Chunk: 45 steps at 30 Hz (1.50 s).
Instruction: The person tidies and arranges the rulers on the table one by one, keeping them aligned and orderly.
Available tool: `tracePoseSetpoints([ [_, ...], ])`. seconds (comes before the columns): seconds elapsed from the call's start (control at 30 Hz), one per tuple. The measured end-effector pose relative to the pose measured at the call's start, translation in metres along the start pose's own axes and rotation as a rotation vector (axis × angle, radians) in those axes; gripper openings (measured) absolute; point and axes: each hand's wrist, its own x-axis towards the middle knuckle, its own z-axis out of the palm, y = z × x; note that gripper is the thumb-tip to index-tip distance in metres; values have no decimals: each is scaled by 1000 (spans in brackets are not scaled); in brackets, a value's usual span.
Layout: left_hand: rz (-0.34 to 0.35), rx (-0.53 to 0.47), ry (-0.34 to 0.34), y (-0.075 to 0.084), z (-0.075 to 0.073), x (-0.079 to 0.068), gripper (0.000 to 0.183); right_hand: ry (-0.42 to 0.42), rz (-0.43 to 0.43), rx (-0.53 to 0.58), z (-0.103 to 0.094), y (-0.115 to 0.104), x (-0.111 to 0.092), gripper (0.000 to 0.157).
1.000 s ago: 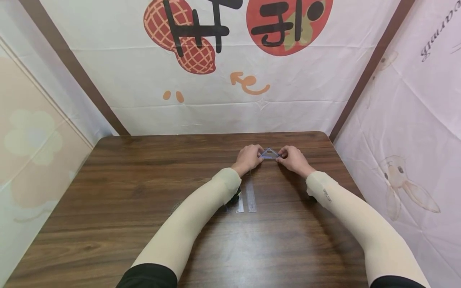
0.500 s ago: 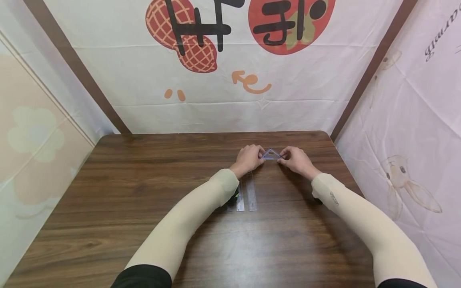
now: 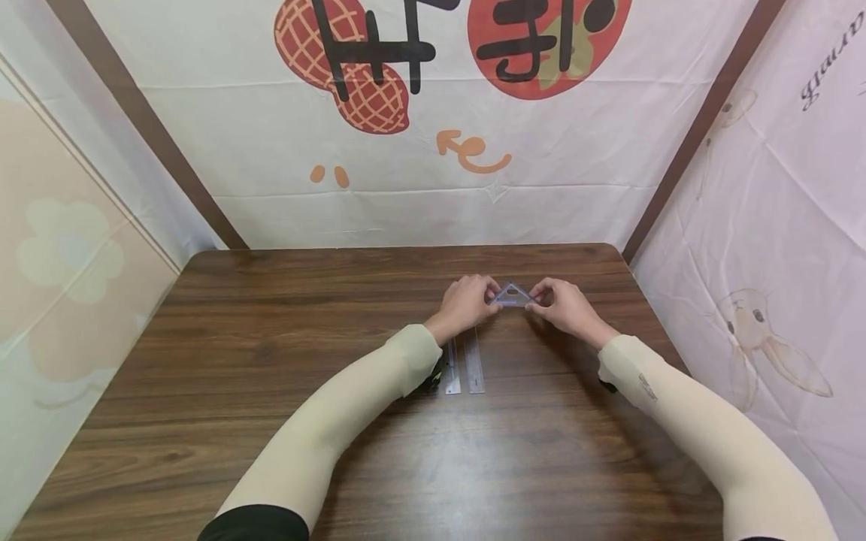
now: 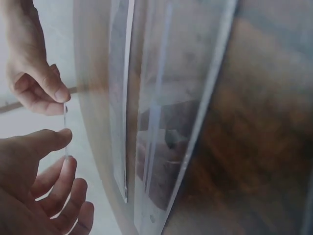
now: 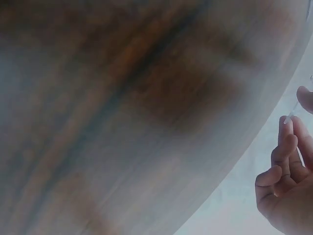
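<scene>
A small clear triangular set square [image 3: 512, 299] with a cut-out in its middle is held between both hands near the far side of the table. My left hand [image 3: 467, 302] pinches its left corner with thumb and fingers. At the opposite corner, my right hand [image 3: 567, 306] pinches it the same way. From the left wrist the set square [image 4: 65, 117] appears edge-on as a thin line. The right wrist view catches its tip [image 5: 291, 113] at the fingers. Two clear straight rulers, one on the left [image 3: 452, 376] and one on the right [image 3: 475, 368], lie below the left hand.
The brown wood-grain table [image 3: 271, 338] has a rounded far edge against a printed white cloth [image 3: 406, 218]. Cloth walls also stand at left and right. A dark object [image 3: 433, 376] shows partly beneath the left sleeve cuff.
Both hands have come slightly nearer with the set square between them, and the right forearm has swung outward a little. The head view has shifted slightly.
</scene>
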Motion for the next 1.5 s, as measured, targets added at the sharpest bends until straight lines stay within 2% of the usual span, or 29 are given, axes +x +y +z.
tracePoseSetpoints([
  [0.33,43,-17,4,5,-2,-18,33,16,-51,19,0,-4,-19,28],
  [0.63,60,-6,-8,13,-1,-33,34,22,-92,-20,-2,-4,-38,26],
  [1.23,115,14,-36,21,-4,-65,36,-35,-132,-5,-2,-11,-68,24],
  [1.5,138,35,-66,22,-3,-78,36,-101,-145,-1,0,-15,-80,24],
])
